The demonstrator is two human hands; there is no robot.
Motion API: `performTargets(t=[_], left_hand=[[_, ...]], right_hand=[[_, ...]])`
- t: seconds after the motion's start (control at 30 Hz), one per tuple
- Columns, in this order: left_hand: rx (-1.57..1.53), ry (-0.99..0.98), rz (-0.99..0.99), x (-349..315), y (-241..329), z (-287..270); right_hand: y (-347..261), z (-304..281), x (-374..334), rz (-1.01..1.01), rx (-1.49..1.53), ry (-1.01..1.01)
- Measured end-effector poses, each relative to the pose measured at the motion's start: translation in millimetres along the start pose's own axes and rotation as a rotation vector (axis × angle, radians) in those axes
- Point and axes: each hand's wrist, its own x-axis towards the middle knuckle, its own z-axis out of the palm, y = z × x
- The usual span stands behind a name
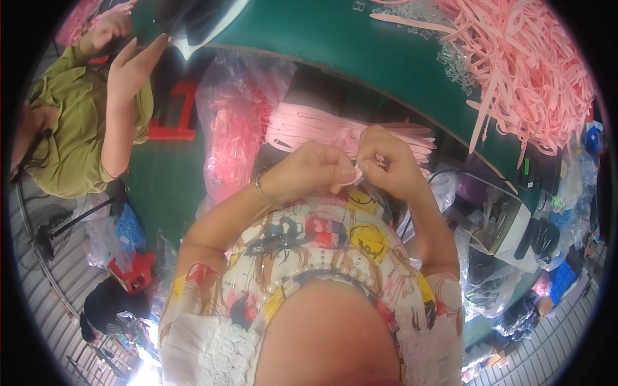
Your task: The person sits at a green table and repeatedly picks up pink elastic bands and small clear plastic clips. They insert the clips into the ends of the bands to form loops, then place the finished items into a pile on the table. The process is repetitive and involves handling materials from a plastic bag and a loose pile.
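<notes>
Close to my chest, my left hand and my right hand meet with their fingers closed. Both pinch a small pink strap, and only a short piece of it shows between the fingertips. Just beyond my hands lies a bundle of long pink straps, side by side and partly hidden by my right hand. A clear plastic bag filled with pink pieces sits to the left of the bundle.
A green table curves across the far side, with a heap of loose pink straps and small clear plastic pieces at right. A co-worker in a green shirt is at left, near a red stool. A white box stands at right.
</notes>
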Motion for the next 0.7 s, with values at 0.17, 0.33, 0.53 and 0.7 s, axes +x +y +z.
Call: performTargets(t=[0.17,0.33,0.53,0.7], left_hand=[[-0.372,-0.144,-0.001,-5,-3,6],[0.001,-0.091,-0.013,6,-10,-10],[0.130,-0.064,0.031,-2,-6,-14],[0.114,-0.014,0.051,-3,-14,-15]], right_hand=[[-18,4,2,-0.131,-0.117,0.044],[-17,1,-2,-0.157,-0.237,0.118],[-15,5,0,-0.163,-0.277,0.079],[-20,4,0,-0.099,-0.353,0.016]])
